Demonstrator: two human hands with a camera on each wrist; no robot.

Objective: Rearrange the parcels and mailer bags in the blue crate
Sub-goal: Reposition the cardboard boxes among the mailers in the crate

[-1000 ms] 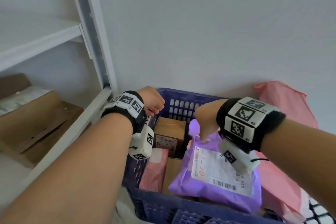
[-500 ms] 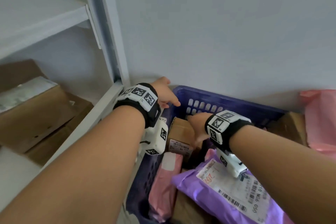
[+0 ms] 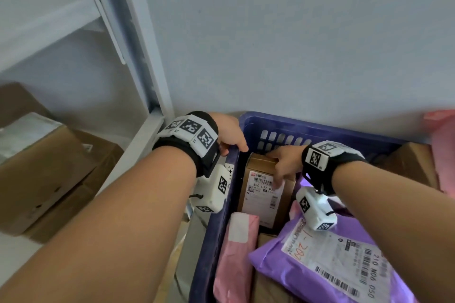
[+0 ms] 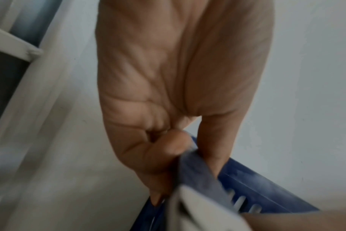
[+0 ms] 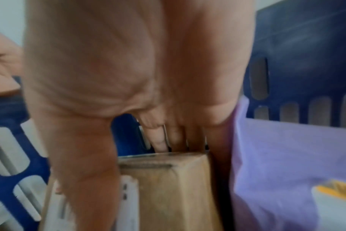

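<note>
A blue crate (image 3: pixel 307 126) stands against the wall. Inside it, a small brown cardboard parcel (image 3: pixel 261 194) with a white label stands at the back left. My right hand (image 3: pixel 283 162) grips the top of this parcel (image 5: pixel 168 187), thumb on the labelled face, fingers behind the far edge. My left hand (image 3: pixel 231 140) grips the crate's back-left corner rim (image 4: pixel 198 171), thumb inside and fingers outside. A pink mailer bag (image 3: pixel 236 253) lies along the left wall. A purple mailer bag (image 3: pixel 332 268) with a barcode label lies at the front right.
A white metal shelf post (image 3: pixel 140 56) stands left of the crate against the grey wall. Brown cardboard boxes (image 3: pixel 49 174) sit on the lower shelf at left. Another brown box (image 3: pixel 413 165) and a pink bag (image 3: pixel 443 155) lie at the crate's right.
My right hand left the purple bag, moved left to the brown parcel and took hold of its top. My left hand came down onto the crate's corner rim.
</note>
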